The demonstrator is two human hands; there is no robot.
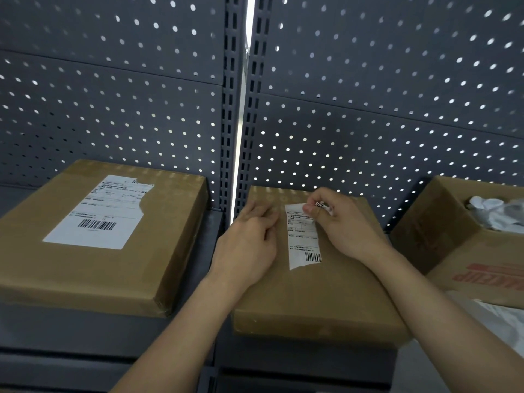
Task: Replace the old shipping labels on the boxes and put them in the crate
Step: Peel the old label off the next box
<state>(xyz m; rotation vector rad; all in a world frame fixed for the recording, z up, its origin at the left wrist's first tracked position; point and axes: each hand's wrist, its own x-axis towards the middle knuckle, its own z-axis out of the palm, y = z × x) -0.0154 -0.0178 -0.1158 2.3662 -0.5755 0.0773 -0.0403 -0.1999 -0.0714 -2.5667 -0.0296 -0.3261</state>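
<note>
I log the right hand [337,222] pinching the far end of the old label strip [304,245] on the middle box [320,296]; the strip runs lengthwise toward me, so I judge the peel goes nearward; the left hand [249,239] lies flat beside it, holding nothing.

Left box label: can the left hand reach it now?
Probably yes: the label lies face up, uncovered, and nothing stands between it and the left hand, resting on the middle box.
</note>
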